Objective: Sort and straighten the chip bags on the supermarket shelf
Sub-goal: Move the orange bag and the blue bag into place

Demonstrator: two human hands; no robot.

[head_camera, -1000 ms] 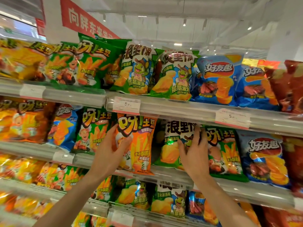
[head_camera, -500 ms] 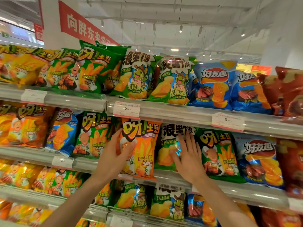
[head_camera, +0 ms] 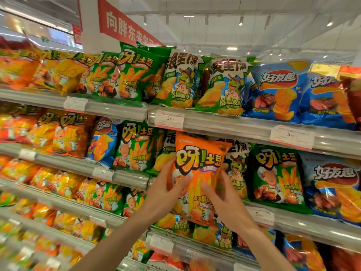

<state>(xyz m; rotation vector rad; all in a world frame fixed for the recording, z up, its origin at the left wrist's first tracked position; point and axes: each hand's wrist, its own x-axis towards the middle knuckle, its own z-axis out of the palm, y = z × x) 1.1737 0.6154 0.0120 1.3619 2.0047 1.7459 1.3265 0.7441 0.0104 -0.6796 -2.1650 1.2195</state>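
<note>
The orange chip bag (head_camera: 197,173) has been drawn forward off the middle shelf (head_camera: 293,222) since the earlier frame. It is gripped by the left hand (head_camera: 166,194) and right hand (head_camera: 226,202), the latter moved from the green-and-white bag (head_camera: 237,173), now partly hidden behind it.

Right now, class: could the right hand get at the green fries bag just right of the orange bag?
Probably yes: the green fries bag stands uncovered at the shelf front, but the right hand must first release the orange bag.
</note>
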